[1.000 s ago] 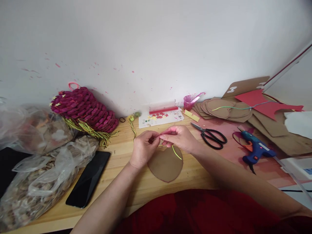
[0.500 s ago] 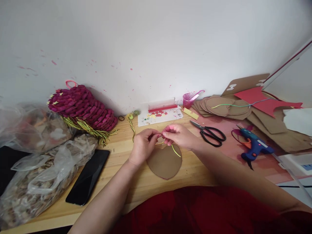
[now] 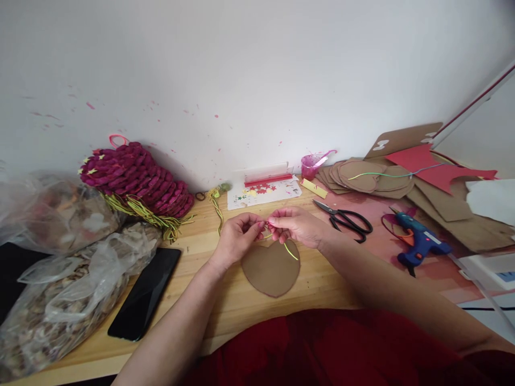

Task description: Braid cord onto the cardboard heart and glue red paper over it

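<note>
Hidden: the spot where the fingertips meet is covered, so the way the green string point(image 3: 290, 251) is looped there cannot be told.
Covered: the top edge of the cardboard heart point(image 3: 271, 271) is partly masked by both hands.
Cut off: the plastic bags point(image 3: 68, 289) are clipped by the left edge. Their contents are blurred behind the film.
Cut off, right: a white box point(image 3: 488, 271) is clipped by the frame, and what it is cannot be made out.
Hard to read: the sticker sheet point(image 3: 263, 194) by the wall is too small for detail. Only red and yellow stars are seen.
Left hand point(image 3: 237, 236): fingers are curled in narrow, and the string is pinched between thumb and forefinger.
Right hand point(image 3: 300, 226): it is closed to a tight pinch on the same string, with its fingertips nearly touching the left hand's.
String: it is held just above the heart's notch, with a loose end lying over the heart's upper right.
Heart: it is laid flat on the wooden table point(image 3: 193, 257), just below both hands, point towards the person.
Near right hand: black scissors point(image 3: 346, 221) are seen just beside it. A blue glue gun point(image 3: 418, 241) is seen further right.
Near left arm: a black phone point(image 3: 145, 292) is laid face up beside the bags.
Back left: a magenta woven piece point(image 3: 137, 179) is set against the wall.
Back right: a stack of cardboard shapes point(image 3: 370, 177) is seen, with red paper point(image 3: 434, 166) beyond it.
</note>
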Motion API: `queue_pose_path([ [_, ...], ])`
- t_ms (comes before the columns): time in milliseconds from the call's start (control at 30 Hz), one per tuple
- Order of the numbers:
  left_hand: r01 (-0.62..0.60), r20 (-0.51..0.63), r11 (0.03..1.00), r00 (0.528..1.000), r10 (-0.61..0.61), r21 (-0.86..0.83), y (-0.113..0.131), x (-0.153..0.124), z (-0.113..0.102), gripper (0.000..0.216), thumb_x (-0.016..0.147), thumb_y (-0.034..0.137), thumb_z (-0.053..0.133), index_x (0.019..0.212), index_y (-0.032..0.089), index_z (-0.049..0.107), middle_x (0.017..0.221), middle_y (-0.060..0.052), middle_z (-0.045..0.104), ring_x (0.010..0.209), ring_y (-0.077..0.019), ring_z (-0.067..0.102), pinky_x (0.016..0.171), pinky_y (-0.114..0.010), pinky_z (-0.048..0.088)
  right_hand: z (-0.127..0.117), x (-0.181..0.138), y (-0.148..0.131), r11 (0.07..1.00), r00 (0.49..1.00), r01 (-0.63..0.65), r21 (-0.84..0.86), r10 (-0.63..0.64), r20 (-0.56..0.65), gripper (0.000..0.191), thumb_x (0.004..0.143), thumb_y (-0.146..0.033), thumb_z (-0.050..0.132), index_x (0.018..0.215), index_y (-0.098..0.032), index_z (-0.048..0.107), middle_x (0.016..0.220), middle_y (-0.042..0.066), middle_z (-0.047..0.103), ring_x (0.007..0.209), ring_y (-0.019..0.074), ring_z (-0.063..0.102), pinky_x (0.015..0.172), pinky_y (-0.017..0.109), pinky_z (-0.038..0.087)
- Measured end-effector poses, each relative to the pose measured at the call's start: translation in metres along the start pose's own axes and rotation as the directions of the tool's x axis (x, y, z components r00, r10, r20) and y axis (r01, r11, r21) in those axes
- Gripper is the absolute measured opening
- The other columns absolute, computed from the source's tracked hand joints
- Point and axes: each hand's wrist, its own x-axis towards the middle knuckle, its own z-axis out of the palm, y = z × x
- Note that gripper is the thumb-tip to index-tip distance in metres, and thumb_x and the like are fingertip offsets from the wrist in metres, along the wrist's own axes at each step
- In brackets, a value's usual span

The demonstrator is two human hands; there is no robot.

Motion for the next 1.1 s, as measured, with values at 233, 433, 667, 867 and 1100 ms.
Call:
queue_pose_path([
  [233, 0.009, -0.044, 1.000, 0.999, -0.010, -0.007, -0.003, 0.000, 0.002, 0.028, 0.074, 0.041, 0.078, 0.083, 0.015, 0.071, 0.069, -0.002, 0.071, 0.057, -0.0119, 0.063, 0.055, -0.022, 0.050, 0.001, 0.001, 0.002, 0.997, 0.996, 0.081, -0.005, -0.081, -0.043, 0.020, 0.078, -0.029, 0.078, 0.074, -0.016, 0.064, 0.063, 0.000, 0.067, 0.054, 0.0096, 0.062, 0.047, 0.019, 0.047],
  [433, 0.045, -0.047, 0.996, 0.998, -0.049, -0.075, -0.004, 0.001, 0.002, 0.033, 0.073, 0.044, 0.080, 0.082, 0.014, 0.071, 0.063, -0.002, 0.069, 0.055, -0.0115, 0.061, 0.054, -0.022, 0.049, 0.004, 0.000, 0.004, 0.988, 0.989, 0.148, -0.043, -0.149, -0.024, 0.030, 0.073, -0.037, 0.083, 0.082, -0.016, 0.063, 0.065, 0.000, 0.068, 0.058, 0.0114, 0.065, 0.050, 0.020, 0.050],
  [667, 0.070, -0.048, 0.993, 0.996, -0.075, -0.097, 0.001, 0.000, 0.001, 0.034, 0.074, 0.044, 0.079, 0.080, 0.013, 0.069, 0.061, -0.002, 0.067, 0.052, -0.0099, 0.058, 0.053, -0.021, 0.047, 0.006, 0.001, 0.010, 0.927, 0.951, 0.289, -0.240, -0.307, -0.041, 0.027, 0.077, -0.038, 0.078, 0.088, -0.016, 0.067, 0.069, 0.002, 0.070, 0.060, 0.0117, 0.066, 0.059, 0.025, 0.055],
  [867, 0.104, -0.013, 0.989, 0.994, -0.106, -0.103, 0.001, 0.000, 0.002, 0.035, 0.072, 0.045, 0.080, 0.080, 0.013, 0.069, 0.062, -0.002, 0.068, 0.053, -0.0107, 0.059, 0.051, -0.021, 0.048, 0.008, 0.000, 0.009, 0.868, 0.916, 0.335, -0.367, -0.392, -0.091, 0.021, 0.083, -0.037, 0.070, 0.083, -0.018, 0.062, 0.066, 0.001, 0.067, 0.057, 0.0138, 0.065, 0.054, 0.026, 0.054],
  [1100, 0.075, 0.049, 0.983, 0.996, -0.068, -0.165, 0.004, -0.004, 0.005, 0.027, 0.068, 0.040, 0.083, 0.075, 0.015, 0.074, 0.103, -0.009, 0.074, 0.071, -0.0137, 0.064, 0.048, -0.020, 0.047, 0.008, -0.009, 0.003, 0.648, 0.788, 0.495, -0.579, -0.615, -0.015, 0.015, 0.092, -0.035, 0.061, 0.088, -0.020, 0.063, 0.071, 0.000, 0.064, 0.059, 0.0117, 0.059, 0.055, 0.024, 0.047],
])
